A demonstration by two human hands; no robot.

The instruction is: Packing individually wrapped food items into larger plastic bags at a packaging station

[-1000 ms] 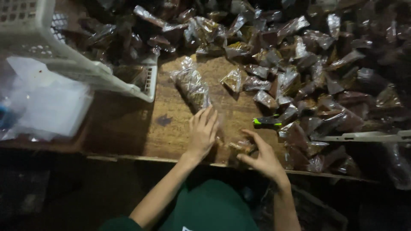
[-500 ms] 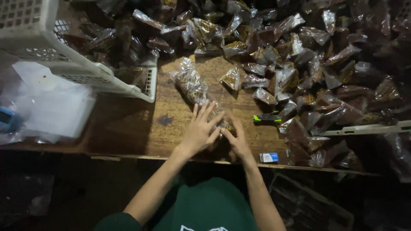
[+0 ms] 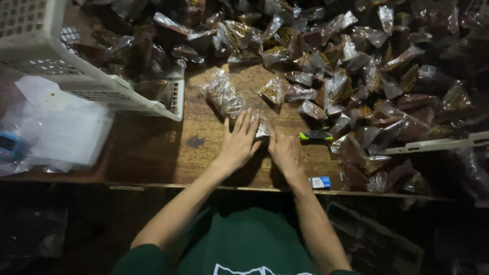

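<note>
Both your hands lie flat on the wooden table (image 3: 153,153), side by side and nearly touching. Your left hand (image 3: 239,142) has its fingers spread and pressed down on the near end of a clear filled bag (image 3: 224,97); your right hand (image 3: 285,152) rests palm down just beside it, fingers together, and you cannot tell whether anything is pinched under it. The bag runs away from you and slightly to the left, its long axis leading from your left fingertips up toward the far pile, so the left hand is the nearer one and already on it. Just right of your right hand lies a small dark tool with green ends (image 3: 316,135), and at the table's near edge sits a little blue and white box (image 3: 320,182). Beyond and to the right spreads a heap of small clear packets of brown contents (image 3: 367,71). On the left stands a white slotted plastic crate (image 3: 102,89), with flat clear bags (image 3: 61,132) stacked below it
</note>
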